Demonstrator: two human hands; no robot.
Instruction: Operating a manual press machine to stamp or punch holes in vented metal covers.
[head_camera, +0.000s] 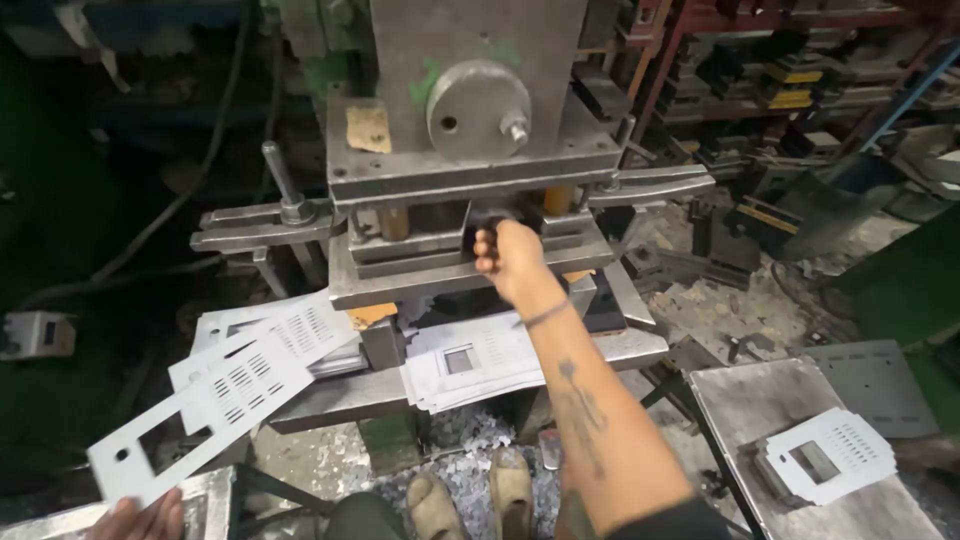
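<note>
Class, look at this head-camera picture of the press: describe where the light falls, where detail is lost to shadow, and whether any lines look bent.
Head view: light falls brightest on the pale punched metal strip in the left hand and the stacked sheets; the far left background sinks into near-black; the right hand at the press die is sharp; the shelving leans outward, a wide-angle effect.

My right grip (508, 258) reaches forward into the press (470, 190), between its plates. Just below and nearer me, a stack of punched sheets (470, 365) lies on the tabletop (640, 348). Far left, my left grip (145, 518) holds a punched strip (215, 400); behind it lies another pile (290, 335), I think. Right, a single sheet (830, 452) rests on a stand (740, 400).
</note>
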